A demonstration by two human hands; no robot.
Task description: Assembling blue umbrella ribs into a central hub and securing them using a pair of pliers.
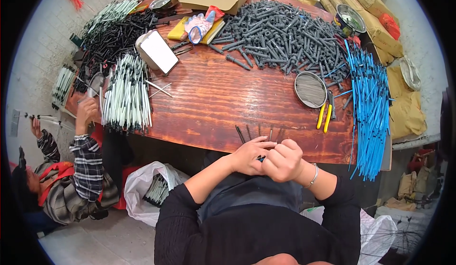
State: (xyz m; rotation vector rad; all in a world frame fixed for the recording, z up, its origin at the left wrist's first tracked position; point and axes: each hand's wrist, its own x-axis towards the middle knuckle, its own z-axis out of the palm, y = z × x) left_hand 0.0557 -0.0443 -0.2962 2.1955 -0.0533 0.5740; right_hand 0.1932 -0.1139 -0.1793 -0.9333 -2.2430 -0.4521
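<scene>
Head view, looking down: the left hand [251, 156] and right hand [283, 160] are pressed together at the near edge of a wooden table [213, 103], fingertips pinching a small dark blue-tipped part [261, 158]. Loose thin rods [256, 133] lie just beyond the knuckles. Farther out sits a heap of grey plastic pieces [280, 34]; blue rods [369, 103] lie to the right. The tiny part could likely slip into the lap, held off the table.
</scene>
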